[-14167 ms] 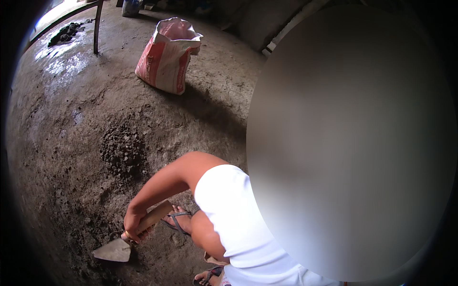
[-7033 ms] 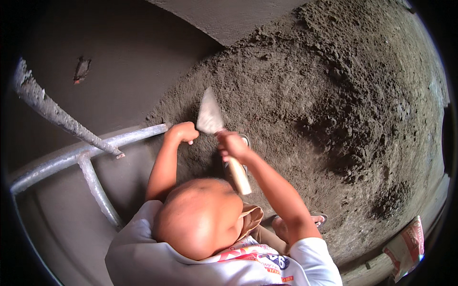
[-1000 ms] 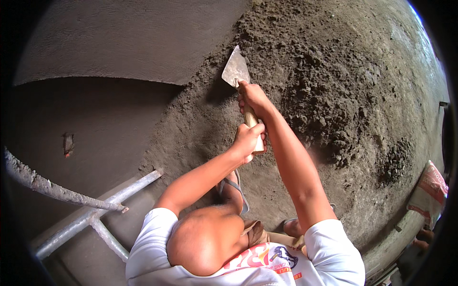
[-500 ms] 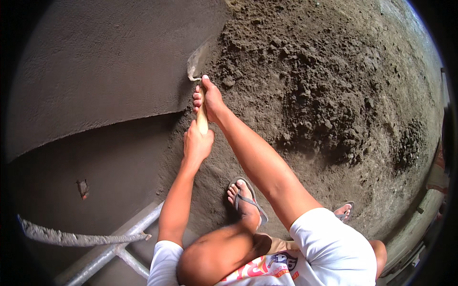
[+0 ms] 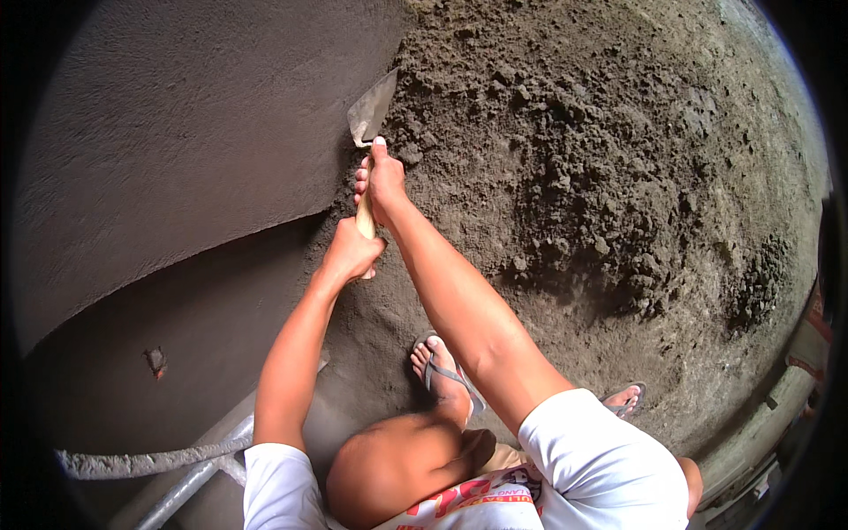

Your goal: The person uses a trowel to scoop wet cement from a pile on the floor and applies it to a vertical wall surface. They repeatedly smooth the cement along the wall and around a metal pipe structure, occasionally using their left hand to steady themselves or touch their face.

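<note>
Both my hands grip one trowel (image 5: 372,104), whose pointed grey metal blade lies where the dark plastered wall (image 5: 203,115) meets the ground. My right hand (image 5: 385,183) is wrapped round the front of the pale wooden handle, its thumb stretched up by the blade's neck. Behind it, my left hand (image 5: 353,250) is closed round the rear of the same handle, whose butt end shows below the fist. Loose dark soil or mortar mix (image 5: 424,132) lies right beside the blade.
A big mound of crumbly dark material (image 5: 601,168) spreads to the right. At lower left a metal pipe frame (image 5: 199,486) and a crusted rod or hose (image 5: 141,464) stand before the wall's lower, set-back band. My sandalled foot (image 5: 440,367) is close below. A beam (image 5: 760,433) lies at lower right.
More of the trowel's blade face shows now, turned toward me. Both hands have shifted slightly left in view, the left one more, and my view has moved a little.
</note>
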Motion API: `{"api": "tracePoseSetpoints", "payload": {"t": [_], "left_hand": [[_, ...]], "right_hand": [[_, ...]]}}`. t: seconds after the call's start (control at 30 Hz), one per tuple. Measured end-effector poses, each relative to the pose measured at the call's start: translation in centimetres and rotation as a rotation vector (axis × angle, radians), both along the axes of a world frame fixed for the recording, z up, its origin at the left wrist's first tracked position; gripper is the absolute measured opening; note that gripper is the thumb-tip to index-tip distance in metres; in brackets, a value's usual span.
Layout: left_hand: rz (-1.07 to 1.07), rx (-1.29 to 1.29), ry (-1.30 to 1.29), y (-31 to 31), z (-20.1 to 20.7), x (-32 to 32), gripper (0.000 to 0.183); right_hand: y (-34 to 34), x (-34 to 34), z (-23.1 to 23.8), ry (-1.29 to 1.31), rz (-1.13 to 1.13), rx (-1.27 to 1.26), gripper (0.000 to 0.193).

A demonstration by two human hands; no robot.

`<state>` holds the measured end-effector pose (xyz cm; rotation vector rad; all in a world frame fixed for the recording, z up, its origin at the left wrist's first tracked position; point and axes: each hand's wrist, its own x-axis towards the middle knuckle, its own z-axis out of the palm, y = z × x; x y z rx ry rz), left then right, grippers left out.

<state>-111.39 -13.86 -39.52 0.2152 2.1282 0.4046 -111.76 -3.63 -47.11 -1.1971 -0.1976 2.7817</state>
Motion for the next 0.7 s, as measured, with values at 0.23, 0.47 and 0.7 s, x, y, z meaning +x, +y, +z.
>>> {"api": "tracePoseSetpoints", "payload": {"t": [0.23,0.47,0.7], "left_hand": [[-0.031,0.046,0.009,1.4,0.3,0.8,0.014],[-0.097,0.052,-0.043,0.7,1.0,-0.5,0.011],[-0.287,0.035,-0.047,0.7,0.5,-0.5,0.013]], "right_hand": [[1.2,0.8,-0.2,-0.011,-0.016,-0.011,0.05],[0.9,0.7,0.8,-0.041,-0.092,0.041,0.05],[1.6,4.2,1.8,-0.119,-0.287,-0.011,0.05]]}}
